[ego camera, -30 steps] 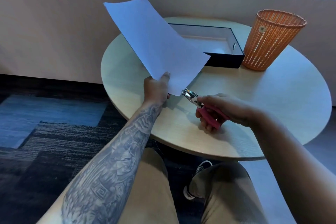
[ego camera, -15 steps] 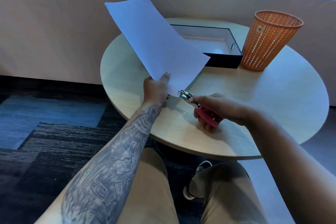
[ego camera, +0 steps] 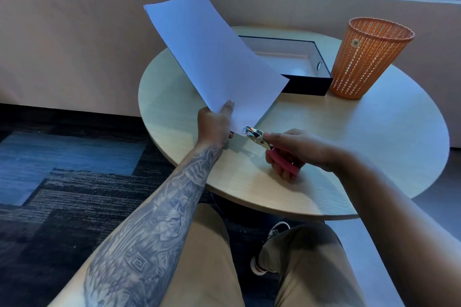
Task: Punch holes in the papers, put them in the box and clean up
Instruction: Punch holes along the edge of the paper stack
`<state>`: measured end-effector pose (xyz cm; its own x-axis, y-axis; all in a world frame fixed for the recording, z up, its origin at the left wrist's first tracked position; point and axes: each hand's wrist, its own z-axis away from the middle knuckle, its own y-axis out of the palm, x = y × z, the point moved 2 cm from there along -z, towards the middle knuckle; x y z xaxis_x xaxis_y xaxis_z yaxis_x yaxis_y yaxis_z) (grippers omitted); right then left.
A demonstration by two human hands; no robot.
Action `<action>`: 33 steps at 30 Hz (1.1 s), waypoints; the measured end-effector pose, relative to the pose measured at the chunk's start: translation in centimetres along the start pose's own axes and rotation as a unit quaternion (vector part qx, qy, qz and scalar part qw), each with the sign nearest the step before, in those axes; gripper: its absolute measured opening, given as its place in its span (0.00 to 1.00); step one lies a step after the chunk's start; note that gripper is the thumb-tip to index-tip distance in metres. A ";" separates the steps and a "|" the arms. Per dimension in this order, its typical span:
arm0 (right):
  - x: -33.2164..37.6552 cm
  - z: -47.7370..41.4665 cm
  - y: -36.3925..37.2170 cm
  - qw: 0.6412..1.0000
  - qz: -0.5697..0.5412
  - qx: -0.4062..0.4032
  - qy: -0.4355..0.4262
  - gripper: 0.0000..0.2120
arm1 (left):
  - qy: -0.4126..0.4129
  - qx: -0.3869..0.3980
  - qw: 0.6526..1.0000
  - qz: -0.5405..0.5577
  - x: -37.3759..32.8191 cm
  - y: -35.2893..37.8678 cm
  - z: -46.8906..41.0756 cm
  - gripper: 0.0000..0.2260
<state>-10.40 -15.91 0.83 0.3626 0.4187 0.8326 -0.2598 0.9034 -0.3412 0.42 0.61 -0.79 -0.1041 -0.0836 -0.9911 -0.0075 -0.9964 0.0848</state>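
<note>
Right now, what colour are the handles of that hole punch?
Pink, on the hole punch gripped by the right hand; the head view shows it.

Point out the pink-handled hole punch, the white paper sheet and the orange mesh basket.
pink-handled hole punch (ego camera: 257,135), head view, on its metal head.
white paper sheet (ego camera: 212,57), head view, on the sheet's middle.
orange mesh basket (ego camera: 361,62), head view, on its side wall.

Basket (ego camera: 366,57) right of box (ego camera: 306,86) on table (ego camera: 374,144).
</note>
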 end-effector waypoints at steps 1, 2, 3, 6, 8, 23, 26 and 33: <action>0.0 -0.1 0.0 1.000 0.002 -0.002 0.000 0.30 | 0.000 0.002 1.000 0.000 0.0 0.0 0.1 0.14; 0.1 -0.1 0.1 1.000 0.005 -0.003 0.001 0.30 | 0.000 0.003 1.000 0.000 -0.1 0.0 0.1 0.15; 0.1 -0.1 0.1 1.000 0.006 -0.004 0.001 0.30 | 0.000 0.003 1.000 0.002 -0.1 0.0 0.1 0.15; 0.0 -0.2 0.1 1.000 0.009 -0.002 0.003 0.30 | 0.001 0.003 1.000 0.006 -0.3 -0.1 0.3 0.15; 0.1 -0.3 0.0 1.000 0.013 -0.001 0.006 0.30 | 0.010 0.004 1.000 0.008 -0.4 -0.2 0.4 0.14; 1.2 -0.6 -0.8 0.991 0.105 0.002 0.078 0.31 | 0.070 0.012 0.997 0.011 0.8 0.5 0.3 0.09; 1.4 -0.7 -0.7 0.989 0.115 0.002 0.087 0.31 | 0.071 0.014 0.997 -0.004 0.8 0.4 0.4 0.09; 2.0 -0.7 -0.7 0.983 0.153 -0.011 0.105 0.31 | 0.081 0.006 0.996 -0.035 0.6 0.4 0.7 0.10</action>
<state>-8.84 -15.62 2.37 0.4474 0.6785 0.5826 -0.3662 0.7333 -0.5729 -0.32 0.14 -1.25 0.0585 -0.0158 -0.9982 -0.0205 -0.9997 0.0147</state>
